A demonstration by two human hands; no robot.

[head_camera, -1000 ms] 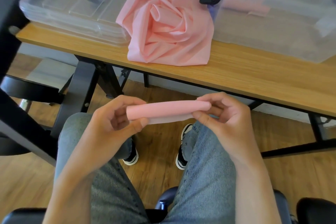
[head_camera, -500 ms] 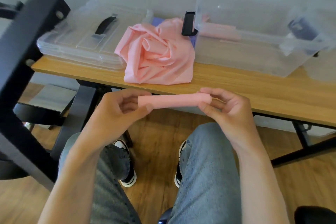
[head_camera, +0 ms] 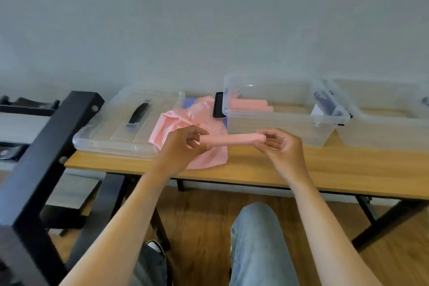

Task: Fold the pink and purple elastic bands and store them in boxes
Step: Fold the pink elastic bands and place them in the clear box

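Left hand pinches one end of a folded pink band; right hand pinches the other end, fingers curled round it. Band held level in the air between them, above the table's front half, just before the near wall of an open clear box. Inside that box, at its left back, folded pink bands lie stacked. Behind the left hand, a loose heap of pink bands rests on the table, a bit of purple showing at its far edge. Left of heap: clear lid with dark handle, flat. A second box stands right of the first, touching it.
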